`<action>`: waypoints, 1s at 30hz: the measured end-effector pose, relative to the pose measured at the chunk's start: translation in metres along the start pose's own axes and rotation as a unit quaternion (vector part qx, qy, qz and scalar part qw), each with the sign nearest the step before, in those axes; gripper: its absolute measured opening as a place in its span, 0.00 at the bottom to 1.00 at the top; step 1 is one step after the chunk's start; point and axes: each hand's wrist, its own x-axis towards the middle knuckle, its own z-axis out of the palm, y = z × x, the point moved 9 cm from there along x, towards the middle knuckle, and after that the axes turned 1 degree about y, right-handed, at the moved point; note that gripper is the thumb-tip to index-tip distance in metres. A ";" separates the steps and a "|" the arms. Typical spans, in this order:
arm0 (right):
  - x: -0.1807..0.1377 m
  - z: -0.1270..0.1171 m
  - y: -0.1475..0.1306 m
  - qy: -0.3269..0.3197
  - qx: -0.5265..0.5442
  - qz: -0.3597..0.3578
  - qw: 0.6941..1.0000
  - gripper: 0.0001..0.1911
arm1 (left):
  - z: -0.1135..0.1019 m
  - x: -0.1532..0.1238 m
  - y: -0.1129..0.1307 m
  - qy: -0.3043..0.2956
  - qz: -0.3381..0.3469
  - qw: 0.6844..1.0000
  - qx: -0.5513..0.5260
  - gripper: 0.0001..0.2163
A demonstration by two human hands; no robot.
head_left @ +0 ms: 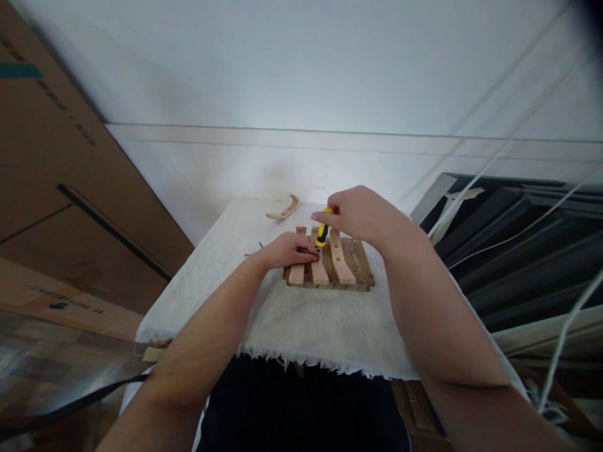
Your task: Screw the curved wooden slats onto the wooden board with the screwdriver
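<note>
My right hand (358, 213) is closed around the handle of a yellow-and-black screwdriver (323, 233), which points down at a slant. Its tip meets the middle one of three curved wooden pieces (319, 273) lying on a worn brown wooden board (360, 263). Fingers of my left hand (289, 249) are pinched together right beside that tip; whatever they hold is too small to make out. The right-hand wooden piece (343, 267) shows two holes. The left-hand piece (296, 274) lies partly under my left hand.
A white fringed cloth (330, 326) covers the table. Another curved wooden piece (283, 210) rests near the wall, and thin screw-like bits (260, 245) lie left of the board. Large cardboard boxes (94, 207) stand at left; dark panels (518, 245) and white cords (499, 157) are at right.
</note>
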 end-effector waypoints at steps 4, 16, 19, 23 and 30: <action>0.002 0.007 -0.012 -0.003 0.067 -0.071 0.995 0.20 | 0.000 0.000 0.002 0.003 0.017 1.000 -0.003 0.09; 0.001 0.004 -0.001 -0.010 -0.010 -0.002 1.000 0.25 | 0.000 0.000 0.005 -0.001 0.008 1.000 0.005 0.10; -0.001 0.006 -0.008 -0.020 0.053 -0.050 0.997 0.21 | 0.000 0.000 0.005 -0.005 0.012 1.000 0.003 0.11; -0.005 0.006 -0.011 -0.050 0.085 -0.086 0.991 0.21 | 0.001 0.000 0.004 -0.007 0.011 1.000 0.006 0.10; 0.001 0.002 -0.008 0.013 -0.004 -0.002 1.000 0.23 | 0.002 0.000 0.003 -0.015 0.010 1.000 -0.002 0.09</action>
